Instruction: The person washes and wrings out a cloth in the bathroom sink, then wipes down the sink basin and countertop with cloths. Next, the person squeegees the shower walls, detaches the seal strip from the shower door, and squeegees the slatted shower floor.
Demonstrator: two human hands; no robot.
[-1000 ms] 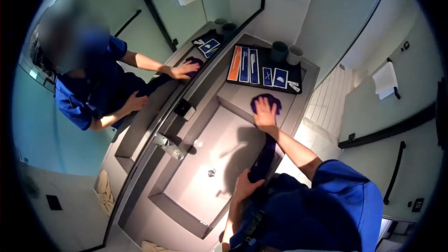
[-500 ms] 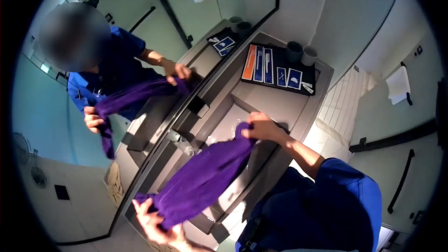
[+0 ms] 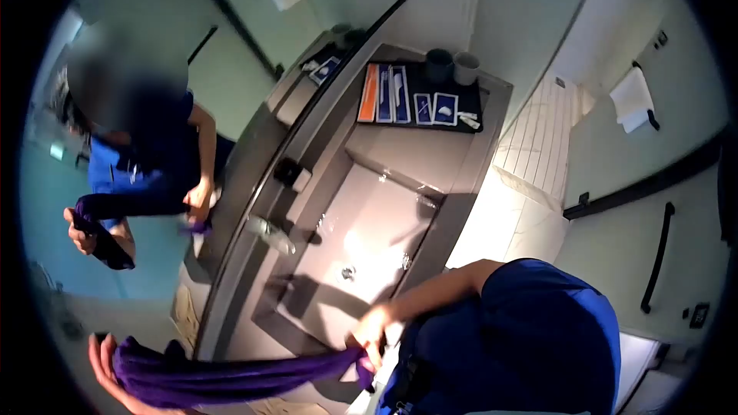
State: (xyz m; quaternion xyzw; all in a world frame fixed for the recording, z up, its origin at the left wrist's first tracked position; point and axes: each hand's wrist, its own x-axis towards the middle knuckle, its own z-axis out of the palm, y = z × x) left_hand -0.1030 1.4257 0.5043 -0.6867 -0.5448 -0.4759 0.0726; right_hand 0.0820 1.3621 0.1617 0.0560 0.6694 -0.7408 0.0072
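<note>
A purple cloth point(image 3: 238, 376) is pulled out lengthwise between my two hands, low in the view and past the near left side of the sink. My left hand point(image 3: 104, 373) grips its bunched far end at the lower left, with fingers curled behind the fabric. Close to my body, my right hand point(image 3: 371, 334) pinches the other, narrower end. The rectangular sink basin point(image 3: 369, 215) lies bare beside the cloth, with water drops on its surface and a drain near the middle. A metal faucet point(image 3: 270, 235) juts over its mirror side.
A black tray point(image 3: 419, 124) on the counter holds several packaged toiletries and two cups point(image 3: 466, 68). A small dark dispenser-like box point(image 3: 292, 175) sits by the mirror point(image 3: 254, 69), which reflects a person in blue. A white towel point(image 3: 633, 100) hangs on a glass door at right.
Both hands have moved away from over the sink, down and to the left, carrying the cloth. It now hangs narrower and more gathered. My view has shifted too.
</note>
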